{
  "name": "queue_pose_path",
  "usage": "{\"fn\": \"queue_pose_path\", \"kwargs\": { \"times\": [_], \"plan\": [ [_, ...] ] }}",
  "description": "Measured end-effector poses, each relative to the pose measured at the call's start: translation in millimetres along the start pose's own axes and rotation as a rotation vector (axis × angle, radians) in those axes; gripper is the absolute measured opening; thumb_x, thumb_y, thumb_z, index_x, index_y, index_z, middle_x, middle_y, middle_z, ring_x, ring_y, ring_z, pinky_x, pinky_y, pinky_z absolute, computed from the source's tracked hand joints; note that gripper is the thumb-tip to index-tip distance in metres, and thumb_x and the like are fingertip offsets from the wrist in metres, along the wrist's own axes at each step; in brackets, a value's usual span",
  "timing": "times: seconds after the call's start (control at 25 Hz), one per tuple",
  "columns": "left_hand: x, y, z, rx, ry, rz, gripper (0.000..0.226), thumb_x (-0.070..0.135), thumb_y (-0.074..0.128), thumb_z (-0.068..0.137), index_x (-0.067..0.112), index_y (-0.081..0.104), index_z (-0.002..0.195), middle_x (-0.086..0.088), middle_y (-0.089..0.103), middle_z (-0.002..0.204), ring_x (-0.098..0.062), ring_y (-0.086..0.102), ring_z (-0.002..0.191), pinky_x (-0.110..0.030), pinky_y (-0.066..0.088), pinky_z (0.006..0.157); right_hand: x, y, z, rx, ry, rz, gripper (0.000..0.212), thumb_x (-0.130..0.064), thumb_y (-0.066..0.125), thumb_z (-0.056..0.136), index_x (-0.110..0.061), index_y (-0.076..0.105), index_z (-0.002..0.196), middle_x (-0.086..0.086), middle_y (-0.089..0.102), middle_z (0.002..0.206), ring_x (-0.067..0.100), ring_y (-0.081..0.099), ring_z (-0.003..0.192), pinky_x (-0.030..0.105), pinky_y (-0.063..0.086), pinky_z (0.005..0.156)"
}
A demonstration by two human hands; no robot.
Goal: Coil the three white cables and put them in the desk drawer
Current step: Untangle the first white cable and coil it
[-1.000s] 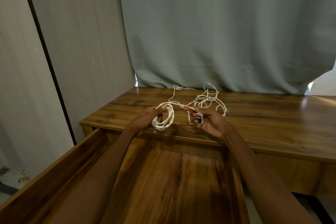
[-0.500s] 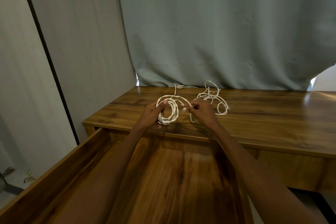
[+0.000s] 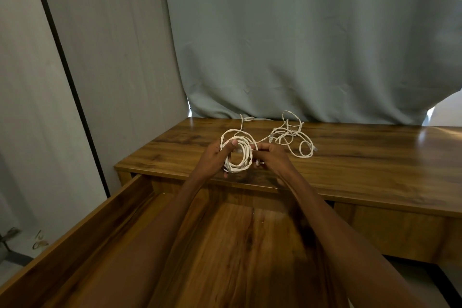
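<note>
My left hand (image 3: 214, 157) grips a coil of white cable (image 3: 243, 160) above the front edge of the wooden desk (image 3: 362, 165), thumb pressed on the loops. My right hand (image 3: 272, 157) pinches the same cable's strand beside the coil. A loose loop of this cable rises behind the coil, and its tail runs back toward the curtain. A tangle of loose white cables (image 3: 293, 137) lies on the desk behind my right hand. The open desk drawer (image 3: 82, 232) is pulled out below my forearms, and its wooden bottom is bare where it shows.
A grey-green curtain (image 3: 300, 45) hangs behind the desk. A grey wall panel with a black strip (image 3: 67, 82) stands at the left. Small items lie on the floor at the far left (image 3: 40, 242).
My right hand has come in close to the coil, bringing another turn of cable onto it. The coil in my left hand looks fuller, and the free strand is shorter.
</note>
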State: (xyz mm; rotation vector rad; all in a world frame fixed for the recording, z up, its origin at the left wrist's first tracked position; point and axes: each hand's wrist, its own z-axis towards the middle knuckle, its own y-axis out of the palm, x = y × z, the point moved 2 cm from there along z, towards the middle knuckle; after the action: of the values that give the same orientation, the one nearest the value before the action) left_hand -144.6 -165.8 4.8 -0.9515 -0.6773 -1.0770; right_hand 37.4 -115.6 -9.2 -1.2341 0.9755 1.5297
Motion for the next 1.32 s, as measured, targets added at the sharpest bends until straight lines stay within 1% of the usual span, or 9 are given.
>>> {"fn": "queue_pose_path", "kwargs": {
  "times": [0.16, 0.28, 0.44, 0.68, 0.84, 0.96, 1.12, 1.2, 1.32],
  "plan": [
    [-3.2, -0.8, 3.4, 0.045, 0.0, -0.011, 0.036, 0.043, 0.051, 0.102, 0.014, 0.071, 0.094, -0.008, 0.069, 0.066, -0.026, 0.065, 0.054, -0.033, 0.052, 0.046, 2.7, 1.7, -3.0, -0.119, 0.055, 0.095, 0.021, -0.005, 0.067, 0.093, -0.007, 0.074, 0.112, 0.013, 0.077, 0.107, 0.026, 0.074, 0.093, 0.037, 0.062, 0.082],
    [-6.0, -0.5, 6.4, 0.072, 0.013, 0.022, 0.036, 0.045, 0.05, 0.101, 0.016, 0.072, 0.101, -0.003, 0.075, 0.083, -0.015, 0.07, 0.071, -0.032, 0.053, 0.057, 3.6, 6.0, -6.0, -0.156, 0.077, 0.268, 0.026, 0.005, 0.058, 0.094, -0.003, 0.071, 0.115, 0.017, 0.074, 0.114, 0.028, 0.073, 0.098, 0.037, 0.063, 0.082],
    [-6.0, 4.7, 3.2, 0.089, 0.045, 0.049, 0.029, 0.039, 0.05, 0.103, 0.02, 0.07, 0.094, 0.003, 0.071, 0.07, -0.009, 0.068, 0.062, -0.026, 0.053, 0.056, 6.2, 11.6, -6.0, -0.098, 0.069, 0.412, 0.025, 0.002, 0.058, 0.096, -0.005, 0.069, 0.117, 0.02, 0.073, 0.113, 0.028, 0.073, 0.094, 0.04, 0.062, 0.082],
    [-13.4, 7.6, 8.8, 0.23, 0.088, 0.218, 0.03, 0.041, 0.049, 0.103, 0.018, 0.069, 0.098, 0.009, 0.062, 0.062, -0.001, 0.06, 0.056, -0.019, 0.043, 0.054, 15.0, 26.0, -3.5, 0.022, 0.041, 0.55, 0.036, -0.013, 0.055, 0.102, -0.011, 0.053, 0.138, 0.019, 0.071, 0.12, 0.04, 0.069, 0.11, 0.055, 0.055, 0.095],
    [-13.4, 17.0, 5.2, 0.2, 0.142, 0.316, 0.028, 0.038, 0.046, 0.104, 0.019, 0.066, 0.111, 0.017, 0.062, 0.075, 0.003, 0.06, 0.067, -0.017, 0.043, 0.058, 5.4, 33.2, -10.1, 0.012, 0.019, 0.691, 0.041, -0.011, 0.051, 0.103, -0.005, 0.046, 0.143, 0.021, 0.069, 0.119, 0.033, 0.071, 0.094, 0.038, 0.06, 0.08],
    [-12.5, 19.3, 6.4, 0.231, 0.128, 0.285, 0.025, 0.036, 0.047, 0.105, 0.021, 0.066, 0.101, 0.013, 0.065, 0.073, 0.0, 0.063, 0.064, -0.019, 0.045, 0.056, 3.5, 33.6, -13.7, -0.079, -0.021, 0.8, 0.068, 0.001, 0.054, 0.084, -0.013, 0.042, 0.15, 0.029, 0.061, 0.123, 0.03, 0.066, 0.084, 0.037, 0.055, 0.078],
    [-11.8, 18.3, 12.9, 0.216, -0.047, 0.166, 0.034, 0.035, 0.05, 0.103, 0.013, 0.069, 0.086, -0.005, 0.069, 0.064, -0.025, 0.067, 0.051, -0.035, 0.054, 0.043, 4.0, 30.4, -13.3, -0.219, -0.103, 0.761, 0.1, 0.011, 0.047, 0.06, -0.022, 0.038, 0.153, 0.025, 0.051, 0.143, 0.033, 0.064, 0.098, 0.037, 0.055, 0.084],
    [-13.2, 17.5, 15.4, 0.213, -0.096, 0.136, 0.035, 0.036, 0.051, 0.102, 0.012, 0.071, 0.085, -0.01, 0.069, 0.064, -0.028, 0.067, 0.05, -0.042, 0.055, 0.043, 0.5, 31.1, -14.0, -0.234, -0.105, 0.682, 0.098, 0.011, 0.058, 0.068, -0.027, 0.035, 0.155, 0.014, 0.046, 0.152, 0.03, 0.063, 0.111, 0.035, 0.056, 0.088],
    [-16.3, 18.2, 14.4, 0.192, -0.065, 0.163, 0.032, 0.036, 0.05, 0.102, 0.016, 0.072, 0.089, -0.008, 0.071, 0.069, -0.026, 0.069, 0.055, -0.038, 0.054, 0.044, -0.7, 34.7, -15.3, -0.155, -0.102, 0.34, 0.096, -0.001, 0.078, 0.081, -0.033, 0.029, 0.157, 0.006, 0.041, 0.156, 0.021, 0.062, 0.122, 0.026, 0.057, 0.083]
  ]
}}
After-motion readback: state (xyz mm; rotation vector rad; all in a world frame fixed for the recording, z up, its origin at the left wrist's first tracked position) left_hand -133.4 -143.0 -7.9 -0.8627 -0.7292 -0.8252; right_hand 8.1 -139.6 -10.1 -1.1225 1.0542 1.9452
